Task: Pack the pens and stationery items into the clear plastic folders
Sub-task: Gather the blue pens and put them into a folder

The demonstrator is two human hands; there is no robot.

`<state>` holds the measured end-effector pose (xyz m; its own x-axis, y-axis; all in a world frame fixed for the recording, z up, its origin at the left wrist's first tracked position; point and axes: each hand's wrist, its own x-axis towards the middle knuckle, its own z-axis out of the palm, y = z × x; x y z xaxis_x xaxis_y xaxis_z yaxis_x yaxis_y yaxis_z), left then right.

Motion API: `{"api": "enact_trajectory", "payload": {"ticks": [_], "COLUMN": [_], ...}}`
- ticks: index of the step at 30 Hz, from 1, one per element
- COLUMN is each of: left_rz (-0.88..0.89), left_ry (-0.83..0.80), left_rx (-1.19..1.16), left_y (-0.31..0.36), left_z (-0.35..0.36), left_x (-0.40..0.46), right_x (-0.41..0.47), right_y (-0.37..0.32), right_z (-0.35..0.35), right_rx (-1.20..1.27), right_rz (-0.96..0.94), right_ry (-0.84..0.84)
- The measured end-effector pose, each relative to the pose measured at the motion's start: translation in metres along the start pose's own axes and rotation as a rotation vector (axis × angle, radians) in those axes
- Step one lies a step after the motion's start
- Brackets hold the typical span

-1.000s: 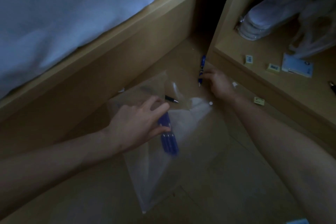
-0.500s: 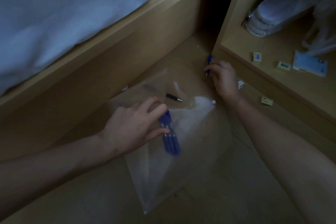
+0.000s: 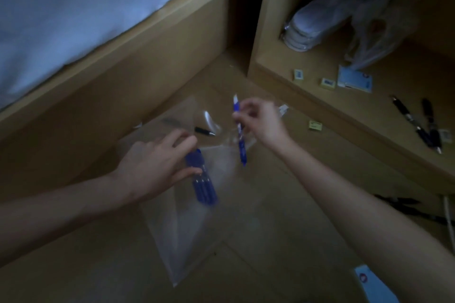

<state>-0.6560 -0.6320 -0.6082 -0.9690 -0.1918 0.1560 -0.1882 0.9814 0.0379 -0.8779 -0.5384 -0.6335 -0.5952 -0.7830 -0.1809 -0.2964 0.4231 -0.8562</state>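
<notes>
1. Right hand (image 3: pixel 261 120) up off the floor, fingertips pinching a blue pen (image 3: pixel 240 134) near its upper half. The pen hangs nearly upright, lower end pointing down over the folder's open edge.
2. Left hand (image 3: pixel 157 167) low on the clear plastic folder (image 3: pixel 197 236), fingers curled lightly around the top of a bundle of blue pens (image 3: pixel 203 183). Whether those pens lie inside the sleeve or on top of it, I cannot tell.
3. The folder lies flat on the wooden floor (image 3: pixel 283 241) between a bed frame (image 3: pixel 147 69) and a low shelf (image 3: pixel 369 118), its open edge at the far end, near both hands.
4. More to pack: a dark pen (image 3: pixel 204 131) on the floor just beyond the left fingers, several dark pens (image 3: pixel 423 125) on the shelf, small yellow pads (image 3: pixel 315 125) scattered about, and a pale blue packet (image 3: pixel 354 80).
5. Risk, as I judge it: the plastic is limp, so the pen's lower end could catch the upper layer and slide over the top instead of into the sleeve.
6. Another: if the left hand lifts, the bundle could roll apart or out through the open edge.
7. The pinch is light and high, so the pen could swing or slip on the way down.
8. Hard to read: dim light and blur smear the folder's edges. The opening itself barely shows, and a bright curl of plastic (image 3: pixel 209 118) there may be a flap. The right fingertips are mostly turned away.
</notes>
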Motion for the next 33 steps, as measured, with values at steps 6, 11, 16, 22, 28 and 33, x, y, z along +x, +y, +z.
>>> {"api": "enact_trajectory", "payload": {"ticks": [6, 11, 16, 22, 28, 33], "left_rz": [0.023, 0.028, 0.069, 0.132, 0.18, 0.234], "left_ry": [-0.023, -0.036, -0.036, -0.012, 0.018, 0.085], "left_rx": [-0.018, 0.0, 0.025, 0.0, 0.012, -0.028], "left_y": [0.004, 0.005, 0.01, 0.019, 0.036, 0.047], "left_z": [-0.005, -0.01, -0.009, -0.01, -0.006, -0.009], "left_x": [-0.004, -0.009, -0.006, 0.013, 0.036, 0.045], "right_x": [-0.015, -0.024, -0.03, -0.047, -0.079, -0.091], "right_y": [0.024, 0.023, 0.021, 0.021, 0.047, 0.048], "right_z": [0.059, 0.08, 0.08, 0.045, -0.003, -0.038], "right_rx": [-0.202, -0.317, -0.34, -0.108, 0.162, 0.176], "right_rz": [0.246, 0.289, 0.25, 0.248, 0.307, 0.298], "right_ry": [-0.253, -0.275, -0.33, -0.298, -0.053, 0.109]}}
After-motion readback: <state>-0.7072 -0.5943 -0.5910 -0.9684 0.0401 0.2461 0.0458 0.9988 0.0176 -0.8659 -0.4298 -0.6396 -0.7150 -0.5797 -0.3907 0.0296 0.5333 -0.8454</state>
